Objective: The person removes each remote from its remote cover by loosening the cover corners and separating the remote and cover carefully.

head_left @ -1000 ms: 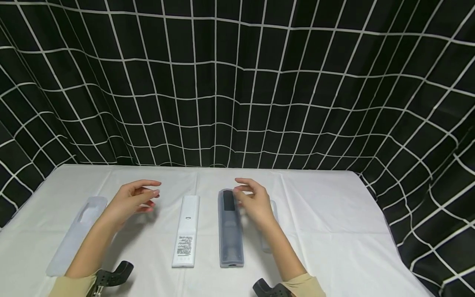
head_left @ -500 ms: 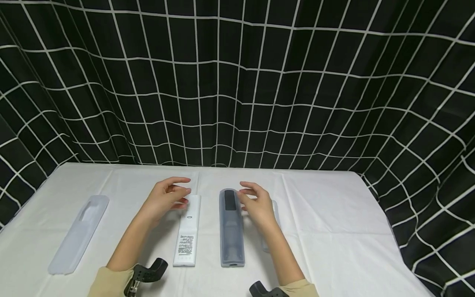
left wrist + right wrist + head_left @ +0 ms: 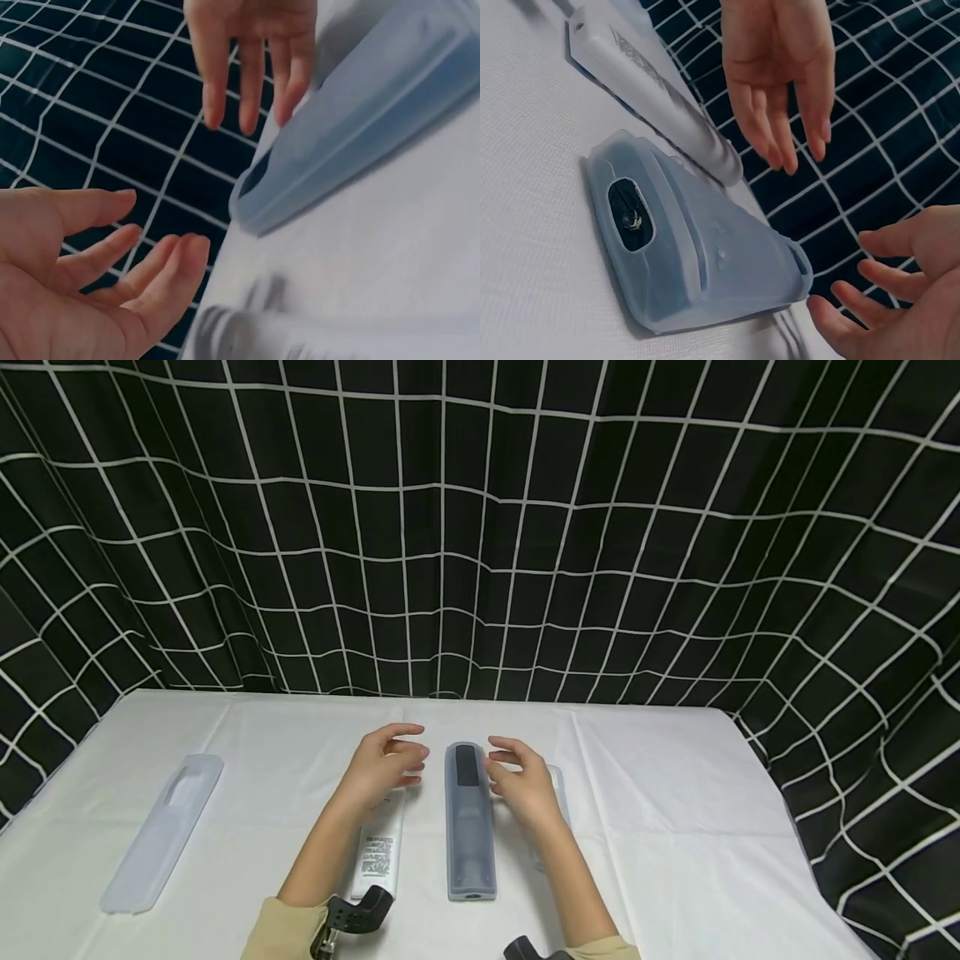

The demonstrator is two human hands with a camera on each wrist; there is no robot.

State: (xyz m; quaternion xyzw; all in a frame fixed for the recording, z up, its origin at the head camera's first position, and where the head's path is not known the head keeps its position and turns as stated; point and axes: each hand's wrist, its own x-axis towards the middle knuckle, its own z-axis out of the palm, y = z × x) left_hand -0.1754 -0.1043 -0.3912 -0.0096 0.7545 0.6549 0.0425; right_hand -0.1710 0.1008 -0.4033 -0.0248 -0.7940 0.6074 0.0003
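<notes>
We record both hands poised near the middle of the white cloth [image 3: 675,793], neither gripping anything. The left hand [image 3: 378,768] hovers above the far part of a white remote [image 3: 378,856], which lies with its printed label upward; its fingers are parted and softly bent, thumb clear of them. The right hand [image 3: 527,783] is held in much the same way, parted and loose, just beside the far end of a blue-grey case [image 3: 470,835]. Whether a fingertip touches the case's edge, we cannot tell.

The case lies lengthwise between the hands, right of the remote and apart from it. A dark panel [image 3: 467,766] shows at its far end; the right wrist view gives an oval hole [image 3: 632,214] at the near end, with something dark inside. A pale sleeve [image 3: 165,835] lies well apart at the left; a clear case [image 3: 562,791] is partly hidden by the right hand and forearm.

We judge the step in hand as an approach, with no grasp made. Our reading: taking up the blue-grey case calls for the right fingers to close on its edge, while the left hand needs to come across to steady it.
</notes>
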